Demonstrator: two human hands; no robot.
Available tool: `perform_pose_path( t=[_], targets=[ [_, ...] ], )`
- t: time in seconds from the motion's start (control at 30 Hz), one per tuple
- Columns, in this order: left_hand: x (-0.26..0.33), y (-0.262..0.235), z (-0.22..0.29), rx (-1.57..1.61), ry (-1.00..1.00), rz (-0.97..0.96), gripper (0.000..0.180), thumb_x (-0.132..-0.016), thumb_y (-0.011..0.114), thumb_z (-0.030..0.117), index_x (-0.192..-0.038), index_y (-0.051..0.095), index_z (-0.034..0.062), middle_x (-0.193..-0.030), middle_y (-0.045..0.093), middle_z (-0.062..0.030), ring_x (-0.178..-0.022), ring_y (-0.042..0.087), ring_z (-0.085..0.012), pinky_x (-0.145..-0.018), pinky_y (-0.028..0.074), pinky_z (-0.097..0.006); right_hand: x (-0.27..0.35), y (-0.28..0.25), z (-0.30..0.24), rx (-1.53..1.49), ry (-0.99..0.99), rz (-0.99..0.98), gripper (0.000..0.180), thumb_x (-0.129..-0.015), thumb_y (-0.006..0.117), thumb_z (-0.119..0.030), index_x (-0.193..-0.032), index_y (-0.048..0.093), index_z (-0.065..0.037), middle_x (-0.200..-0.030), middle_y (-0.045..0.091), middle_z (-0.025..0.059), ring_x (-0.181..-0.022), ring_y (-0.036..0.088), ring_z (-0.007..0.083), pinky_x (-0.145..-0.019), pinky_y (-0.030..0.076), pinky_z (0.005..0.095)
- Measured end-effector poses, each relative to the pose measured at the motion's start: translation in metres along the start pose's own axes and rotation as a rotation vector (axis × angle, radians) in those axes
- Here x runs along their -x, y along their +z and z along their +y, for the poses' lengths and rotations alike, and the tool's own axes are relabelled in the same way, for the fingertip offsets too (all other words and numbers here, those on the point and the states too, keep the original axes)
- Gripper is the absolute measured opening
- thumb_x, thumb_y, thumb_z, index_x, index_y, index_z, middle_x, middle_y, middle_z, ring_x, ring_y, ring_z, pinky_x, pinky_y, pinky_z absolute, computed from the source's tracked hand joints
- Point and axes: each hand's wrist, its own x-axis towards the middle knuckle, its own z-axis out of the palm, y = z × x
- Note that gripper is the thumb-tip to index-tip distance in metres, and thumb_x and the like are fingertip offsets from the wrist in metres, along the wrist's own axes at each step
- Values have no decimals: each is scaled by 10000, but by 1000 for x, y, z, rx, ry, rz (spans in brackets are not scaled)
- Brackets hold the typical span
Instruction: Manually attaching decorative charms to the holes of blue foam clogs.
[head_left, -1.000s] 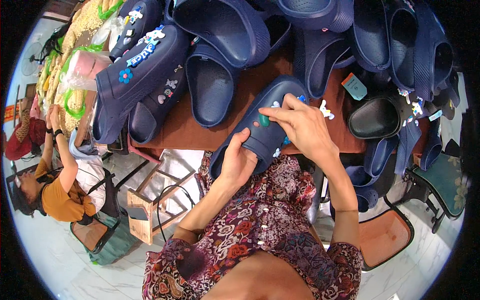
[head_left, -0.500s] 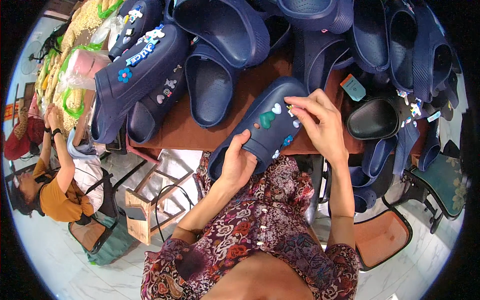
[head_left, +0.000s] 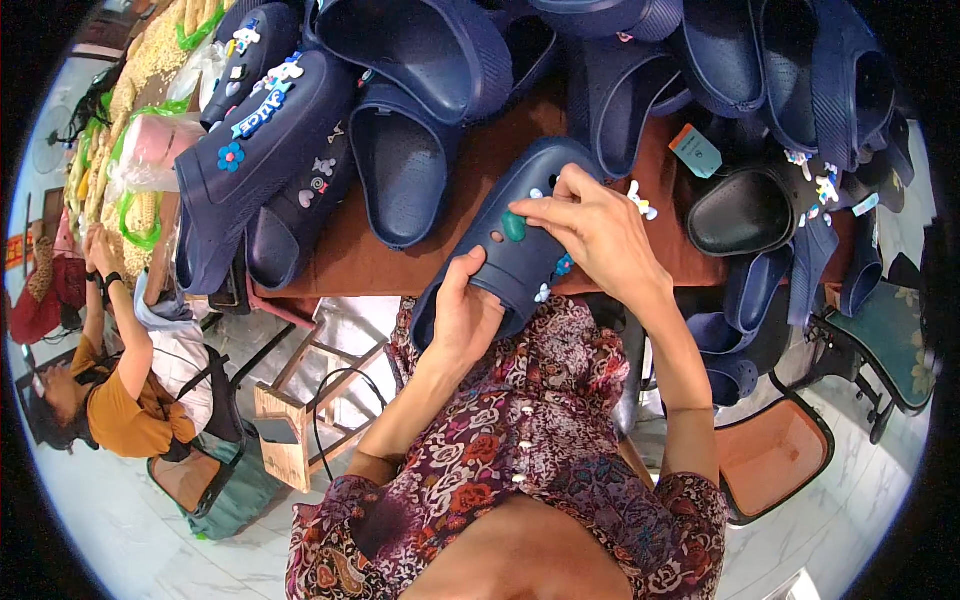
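Note:
A navy clog (head_left: 500, 262) is tilted up in front of me at the table's front edge. My left hand (head_left: 466, 312) grips it near the heel, thumb over the side and fingers inside the opening. My right hand (head_left: 603, 238) has thumb and forefinger pinched at a green heart-shaped charm (head_left: 513, 227) on the clog's upper. Below that charm shows a small brown one (head_left: 496, 237). A blue flower charm (head_left: 563, 265) and a white charm (head_left: 542, 293) sit along the strap side. My right fingers partly hide the other charms.
Navy clogs (head_left: 405, 170) crowd the brown-covered table (head_left: 650, 240); some carry charms. A white figure charm (head_left: 641, 201) lies beyond my right hand, near a tag (head_left: 696, 152) and a black clog (head_left: 742, 225). A wooden stool (head_left: 285, 440), chairs and a seated person (head_left: 125, 400) are around.
My right hand has moved left from the clog's right side to the green heart charm. A white figure charm now shows right of that hand. My left hand keeps its hold.

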Motion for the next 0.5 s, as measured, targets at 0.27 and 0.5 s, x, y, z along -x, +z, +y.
perform_pose_path(
  t=[0.27, 0.5],
  targets=[
    [2, -4, -1, 120, -8, -17, 484, -913, 521, 308, -1302, 483, 22, -1304, 555, -136, -1224, 514, -262, -1063, 369, -450, 15, -14, 14, -211, 172, 327, 171, -855, 669, -113, -1018, 718, -102, -854, 595, 87, -749, 617, 229, -672, 490, 332],
    [8, -12, -6, -441, 54, -35, 635, -828, 680, 57, -1376, 372, -27, -1303, 519, -124, -1203, 505, -195, -1042, 376, -343, 78, -26, 58, 30, 530, 483, 100, -885, 628, -59, -978, 664, -46, -859, 614, 93, -720, 627, 193, -650, 484, 304]
  ],
)
